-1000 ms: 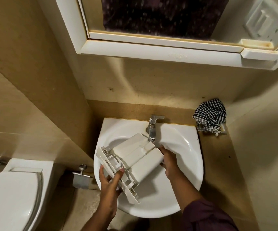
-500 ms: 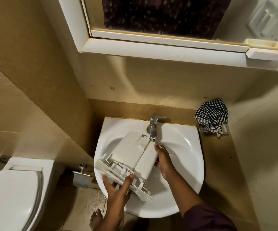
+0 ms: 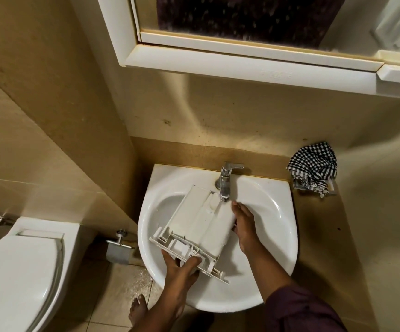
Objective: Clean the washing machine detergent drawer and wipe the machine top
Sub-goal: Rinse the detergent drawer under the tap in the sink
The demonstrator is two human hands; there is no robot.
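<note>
The drawer (image 3: 201, 226) is white plastic, turned underside up, its smooth humped back facing me and the ribbed, slotted front panel nearest my body. I hold it tilted over the sink (image 3: 275, 236), its far end right under the tap (image 3: 225, 183), where water lands on it. My left hand (image 3: 180, 271) grips the front panel, thumb on top and fingers curled beneath. My right hand (image 3: 244, 226) clasps the drawer's right edge, fingers wrapped under it. A checked cloth (image 3: 314, 164) hangs on the wall to the right.
</note>
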